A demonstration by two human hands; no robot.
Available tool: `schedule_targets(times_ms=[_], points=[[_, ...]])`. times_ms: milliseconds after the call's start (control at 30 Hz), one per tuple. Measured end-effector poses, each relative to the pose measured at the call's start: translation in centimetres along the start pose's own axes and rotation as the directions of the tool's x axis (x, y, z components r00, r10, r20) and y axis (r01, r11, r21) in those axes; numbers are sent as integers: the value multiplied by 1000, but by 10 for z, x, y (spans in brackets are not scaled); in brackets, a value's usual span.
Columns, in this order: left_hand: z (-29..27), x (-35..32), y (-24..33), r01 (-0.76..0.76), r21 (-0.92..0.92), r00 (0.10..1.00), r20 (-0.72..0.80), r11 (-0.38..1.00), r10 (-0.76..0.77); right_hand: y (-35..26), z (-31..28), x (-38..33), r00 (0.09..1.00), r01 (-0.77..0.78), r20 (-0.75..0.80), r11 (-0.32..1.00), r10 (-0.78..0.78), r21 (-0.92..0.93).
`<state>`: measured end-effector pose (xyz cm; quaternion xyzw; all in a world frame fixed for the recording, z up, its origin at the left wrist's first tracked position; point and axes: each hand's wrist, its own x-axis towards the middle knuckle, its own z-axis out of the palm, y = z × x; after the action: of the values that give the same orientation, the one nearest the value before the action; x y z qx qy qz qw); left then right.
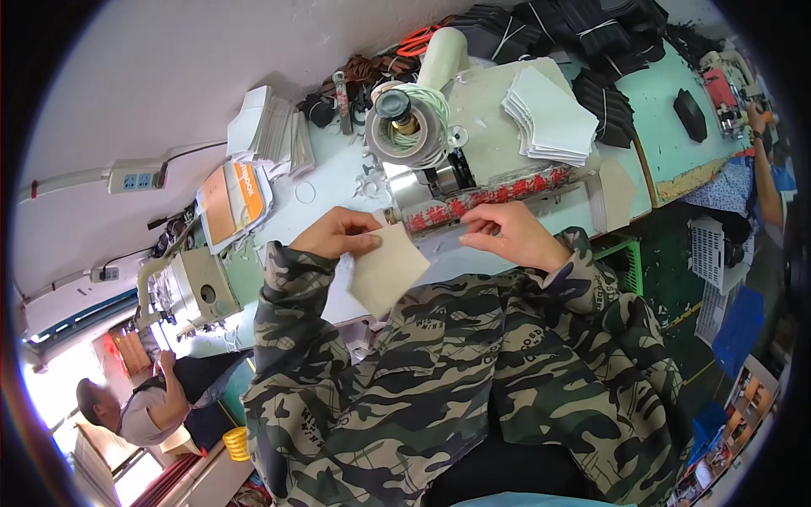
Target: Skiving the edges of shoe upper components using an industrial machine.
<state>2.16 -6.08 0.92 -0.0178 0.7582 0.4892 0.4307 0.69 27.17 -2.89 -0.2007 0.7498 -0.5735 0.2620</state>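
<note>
My left hand (336, 231) pinches a beige flat piece (389, 269) by its upper left edge, thumb on top. The piece has cut, angled edges and looks like thin board or leather; I cannot tell which. It is tilted in front of my lap, at the near edge of the table. My right hand (517, 234) hovers to the right of it, fingers curled toward the thumb; whether anything small is in them is hidden. Just beyond both hands lies a machine with a red-painted bar (490, 198) and a shiny metal cylinder (411, 188).
A stack of white cut sheets (547, 117) lies beyond my right hand, near black bundled pieces (604, 106). White stacked pieces (269, 131) and an orange-and-white packet (232, 203) stand at left. Co-workers sit at far left (152, 406) and far right (767, 169). A green crate (627, 262) stands below.
</note>
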Motion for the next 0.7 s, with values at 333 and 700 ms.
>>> schedule_targets(times_ms=[333, 700], points=[[12, 54, 30, -86, 222, 986, -119, 971, 114, -29, -28, 32, 998, 25, -54, 985, -35, -172], [35, 44, 46, -170, 210, 966, -158, 963, 205, -24, -37, 50, 985, 155, 101, 967, -137, -203]])
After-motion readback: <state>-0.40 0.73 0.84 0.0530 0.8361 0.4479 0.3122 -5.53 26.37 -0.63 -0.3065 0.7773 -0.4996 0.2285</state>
